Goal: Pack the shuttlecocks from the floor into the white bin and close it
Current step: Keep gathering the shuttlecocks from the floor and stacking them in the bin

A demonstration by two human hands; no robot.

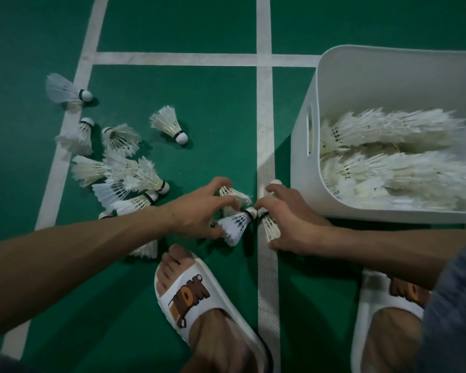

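The left hand point(197, 211) curls its grip round a few shuttlecocks point(236, 224) on the green floor point(213, 117). The right hand point(291, 224) holds some more in its grip, just beside the white bin point(304, 168). Another pile point(135, 181) lies to the left. I think it is best to hold the feathers softly, lift both hands over the rim, and lay them flat with the rows inside.

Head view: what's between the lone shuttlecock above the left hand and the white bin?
Only green floor and one white court line, per the head view.
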